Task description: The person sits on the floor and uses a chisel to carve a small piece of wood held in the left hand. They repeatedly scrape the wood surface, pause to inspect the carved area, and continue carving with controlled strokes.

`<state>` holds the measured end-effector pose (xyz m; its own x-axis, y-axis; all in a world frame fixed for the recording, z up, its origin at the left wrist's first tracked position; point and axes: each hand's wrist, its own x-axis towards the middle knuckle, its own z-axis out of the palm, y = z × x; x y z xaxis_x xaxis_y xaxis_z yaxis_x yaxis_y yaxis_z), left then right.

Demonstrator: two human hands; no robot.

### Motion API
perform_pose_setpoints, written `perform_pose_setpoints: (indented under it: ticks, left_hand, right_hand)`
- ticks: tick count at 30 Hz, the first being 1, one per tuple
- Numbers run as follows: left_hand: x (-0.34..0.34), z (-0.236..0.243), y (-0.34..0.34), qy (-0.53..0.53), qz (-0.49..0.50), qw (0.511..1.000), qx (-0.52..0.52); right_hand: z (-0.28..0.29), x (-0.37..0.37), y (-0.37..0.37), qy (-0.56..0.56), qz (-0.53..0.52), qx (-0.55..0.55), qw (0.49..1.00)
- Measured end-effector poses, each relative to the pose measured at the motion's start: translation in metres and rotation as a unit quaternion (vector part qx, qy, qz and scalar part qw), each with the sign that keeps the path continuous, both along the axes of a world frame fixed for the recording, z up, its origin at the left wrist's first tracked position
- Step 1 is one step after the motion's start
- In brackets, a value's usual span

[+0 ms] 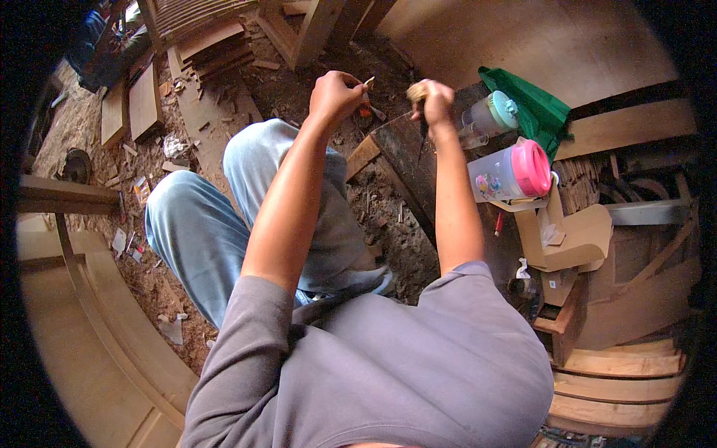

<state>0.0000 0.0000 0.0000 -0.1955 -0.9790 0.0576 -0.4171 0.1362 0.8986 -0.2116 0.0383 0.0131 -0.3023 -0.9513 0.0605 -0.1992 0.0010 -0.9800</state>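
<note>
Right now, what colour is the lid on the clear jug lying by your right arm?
Pink. The jug's lid shows best in the head view, right of the right hand.

Both bare arms are stretched out forward. The left hand (pixel 336 95) is curled, its fingertips pinched together. The right hand (pixel 433 101) is closed in a fist, fingers wrapped tight, wrist bent downward.

soft daylight, evenly lit | weak shadows | fisheye bend, black vignette (rim only) | centre sharp
</note>
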Motion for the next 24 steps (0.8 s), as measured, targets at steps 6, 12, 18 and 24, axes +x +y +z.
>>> perform_pose_setpoints:
  ticks: [6,12,18,24]
  left_hand:
    - [-0.011,-0.01,0.0,-0.003,0.005,1.0,-0.017]
    - [-0.003,-0.007,-0.001,0.039,0.011,0.999,-0.022]
    - [0.004,-0.001,-0.003,0.035,0.054,0.997,-0.044]
    - [0.0,0.02,0.006,0.112,0.082,0.987,-0.076]
  right_hand:
    - [-0.038,0.036,0.015,0.002,-0.077,-0.178,0.981]
    - [0.012,0.028,-0.01,-0.21,-0.244,-0.304,0.897]
    - [-0.003,0.021,0.0,-0.066,-0.068,-0.102,0.99]
    - [-0.024,0.039,0.004,-0.199,-0.139,-0.251,0.937]
